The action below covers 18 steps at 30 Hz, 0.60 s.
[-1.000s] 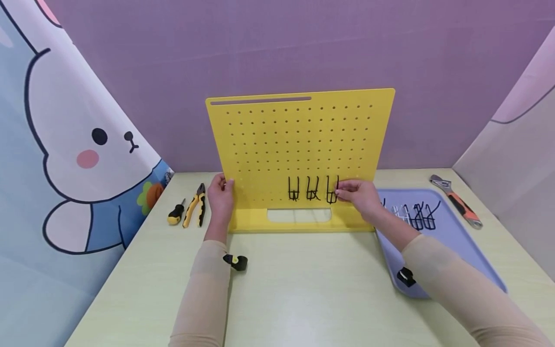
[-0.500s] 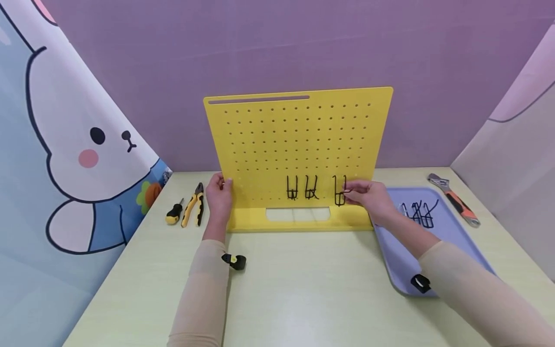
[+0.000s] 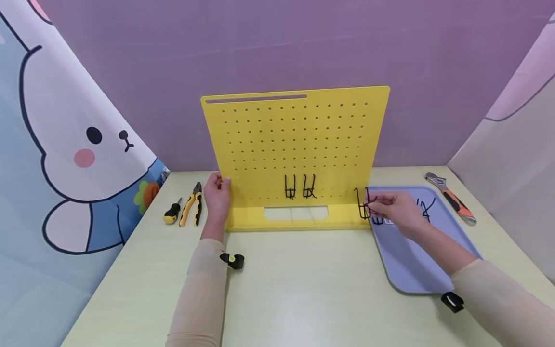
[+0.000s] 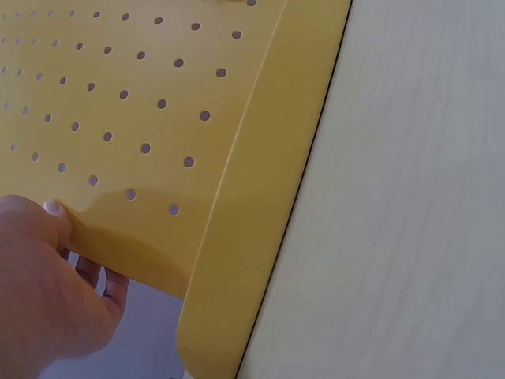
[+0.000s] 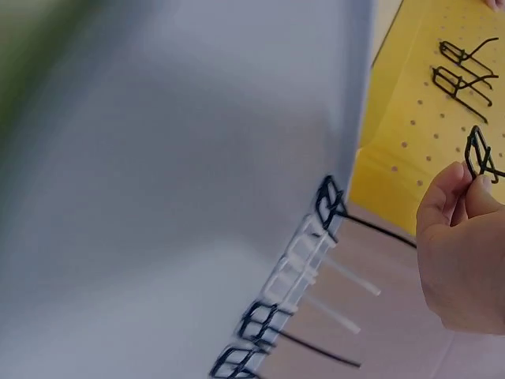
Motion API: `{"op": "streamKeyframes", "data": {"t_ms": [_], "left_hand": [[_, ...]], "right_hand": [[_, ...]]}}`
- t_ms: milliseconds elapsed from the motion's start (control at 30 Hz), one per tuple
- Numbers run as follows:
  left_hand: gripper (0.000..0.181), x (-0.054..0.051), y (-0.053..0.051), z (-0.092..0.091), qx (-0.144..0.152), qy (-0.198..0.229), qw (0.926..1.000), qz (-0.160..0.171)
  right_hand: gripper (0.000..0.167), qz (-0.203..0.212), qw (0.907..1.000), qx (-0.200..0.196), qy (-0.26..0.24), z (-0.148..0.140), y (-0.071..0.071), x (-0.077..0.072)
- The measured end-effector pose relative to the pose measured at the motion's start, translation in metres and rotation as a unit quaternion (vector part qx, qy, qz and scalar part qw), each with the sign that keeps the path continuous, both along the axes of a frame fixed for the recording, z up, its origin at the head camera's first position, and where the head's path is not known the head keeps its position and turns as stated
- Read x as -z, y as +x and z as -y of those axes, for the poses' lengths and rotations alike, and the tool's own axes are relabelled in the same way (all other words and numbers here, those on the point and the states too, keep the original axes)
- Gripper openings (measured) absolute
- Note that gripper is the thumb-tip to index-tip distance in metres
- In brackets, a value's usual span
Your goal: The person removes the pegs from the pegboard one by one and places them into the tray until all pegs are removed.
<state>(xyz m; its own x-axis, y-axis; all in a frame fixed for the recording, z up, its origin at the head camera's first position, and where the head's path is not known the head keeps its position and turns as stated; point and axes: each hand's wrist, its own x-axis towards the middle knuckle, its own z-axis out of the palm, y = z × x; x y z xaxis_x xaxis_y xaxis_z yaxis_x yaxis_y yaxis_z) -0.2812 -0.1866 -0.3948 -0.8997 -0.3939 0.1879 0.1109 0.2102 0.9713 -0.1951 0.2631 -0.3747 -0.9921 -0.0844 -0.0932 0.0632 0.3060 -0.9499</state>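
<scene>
At centre, the board [image 3: 299, 135] stands upright and serves as landmark. To its right lies the tray [image 3: 416, 270]. At its left edge, my left hand [image 3: 217, 197] grips it, thumb in front, fingers behind. Beyond its lower right corner, my right hand [image 3: 396, 212] pinches the hook [image 3: 364, 206] between thumb and fingertips. Key relation, as I judge it: the hook lies on the board's side of my right fingertips, at the board's right edge, long axis near upright; my right hand is nearer to it. Whether it touches the board I cannot tell. Low on the board's face, left of the hook, are two hung hooks [image 3: 290, 193]. Compared with half a second earlier, the hook has shifted rightward and lower, from before the board's face to its edge; my left grip is unchanged.
</scene>
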Motion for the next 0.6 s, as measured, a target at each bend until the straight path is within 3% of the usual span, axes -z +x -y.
{"op": "streamKeyframes", "data": {"t_ms": [300,600], "left_hand": [[0.019,-0.003,0.002,0.0,-0.003,0.004,0.9999,0.011],[0.018,-0.001,0.001,-0.001,-0.007,-0.002,0.9999,0.011]], "right_hand": [[0.041,-0.007,0.9999,-0.007,0.007,-0.024,0.015,0.012],[0.041,0.026,0.9996,-0.012,-0.008,-0.045,0.022,0.028]]}}
